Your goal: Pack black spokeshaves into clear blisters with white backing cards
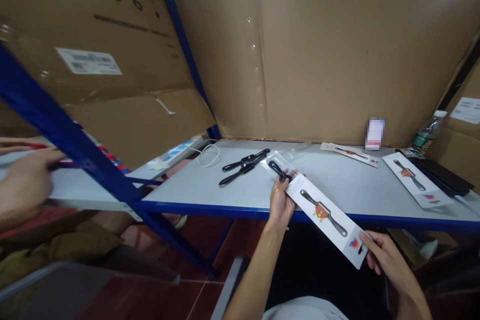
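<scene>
My left hand [282,201] is closed round a black spokeshave [276,169] in a clear plastic bag [267,160] and the upper end of a white printed card [326,215]. The card slants down to the right, its face showing a picture of the same kind of tool. My right hand [380,255] pinches the card's lower end near the hanging hole. How far the spokeshave reaches behind or into the card is hidden. Left of my hands, black spokeshaves [245,166] lie together on the grey table [198,187].
More printed cards [416,180] [350,154] lie to the right, near a black flat object [442,175], a water bottle [427,135] and a propped phone-like item [375,134]. Cardboard [318,60] walls the back. Left stand a blue post [67,125], a power strip [176,154] and another person's hand [26,185].
</scene>
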### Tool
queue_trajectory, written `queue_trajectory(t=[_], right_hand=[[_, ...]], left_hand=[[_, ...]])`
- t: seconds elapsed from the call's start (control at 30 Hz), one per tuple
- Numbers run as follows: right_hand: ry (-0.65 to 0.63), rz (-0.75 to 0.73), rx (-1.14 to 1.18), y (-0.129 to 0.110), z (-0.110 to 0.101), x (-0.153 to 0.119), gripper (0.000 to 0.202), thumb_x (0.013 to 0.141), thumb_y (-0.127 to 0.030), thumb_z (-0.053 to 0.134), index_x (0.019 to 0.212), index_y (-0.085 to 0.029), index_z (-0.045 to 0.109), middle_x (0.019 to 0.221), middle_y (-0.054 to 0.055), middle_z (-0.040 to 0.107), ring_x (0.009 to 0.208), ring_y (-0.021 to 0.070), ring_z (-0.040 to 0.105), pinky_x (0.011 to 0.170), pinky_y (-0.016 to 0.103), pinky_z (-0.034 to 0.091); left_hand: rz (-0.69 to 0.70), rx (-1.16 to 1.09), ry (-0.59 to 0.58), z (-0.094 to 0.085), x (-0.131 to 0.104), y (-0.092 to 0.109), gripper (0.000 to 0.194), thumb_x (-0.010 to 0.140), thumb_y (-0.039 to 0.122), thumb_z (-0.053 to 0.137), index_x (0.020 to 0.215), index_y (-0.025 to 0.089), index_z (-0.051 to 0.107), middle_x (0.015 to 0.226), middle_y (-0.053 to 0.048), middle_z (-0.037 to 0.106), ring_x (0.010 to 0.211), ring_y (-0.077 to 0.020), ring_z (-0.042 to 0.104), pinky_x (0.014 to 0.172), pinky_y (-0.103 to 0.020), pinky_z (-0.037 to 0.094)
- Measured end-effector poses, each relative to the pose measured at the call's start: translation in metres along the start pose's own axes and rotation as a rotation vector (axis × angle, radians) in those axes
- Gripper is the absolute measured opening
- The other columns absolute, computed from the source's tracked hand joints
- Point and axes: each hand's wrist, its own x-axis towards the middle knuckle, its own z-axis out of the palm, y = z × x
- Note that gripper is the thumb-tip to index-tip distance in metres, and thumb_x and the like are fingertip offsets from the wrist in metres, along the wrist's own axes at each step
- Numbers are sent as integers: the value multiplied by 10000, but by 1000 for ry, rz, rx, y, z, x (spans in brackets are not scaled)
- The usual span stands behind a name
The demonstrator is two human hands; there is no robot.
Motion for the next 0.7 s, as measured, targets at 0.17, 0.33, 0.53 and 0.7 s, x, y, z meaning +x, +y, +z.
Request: queue_trajectory(t=[0.17,0.33,0.53,0.7], right_hand=[[7,-13,-1,-9,9,2,685,742,-844,601,690,-162,647,435,-25,487,360,76,374,379,207,250],[17,-26,49,-18,23,0,643,784,-804,609,691,-168,639,432,-20,499,348,80,396,369,202,255],[45,-109,172,-36,75,6,662,764,-818,628,621,-172,592,439,-8,513,324,72,393,352,201,243],[51,-163,281,-43,105,11,639,821,-788,606,686,-164,608,469,-6,539,345,75,429,362,191,284]], left_hand=[[-13,-76,-2,6,-4,4,195,1017,341,498,1017,180,608,973,-98,742,997,-303,756,942,-489,589],[-48,-100,12,11,-7,8,469,1038,565,365,1076,188,642,886,-93,729,991,-311,745,922,-531,588],[-129,-50,10,10,-9,6,664,1018,646,288,1301,147,620,998,-162,762,947,-333,752,912,-555,583],[-179,58,-30,8,-13,7,734,1003,663,290,1438,126,539,1017,-207,767,881,-357,763,874,-546,583]])
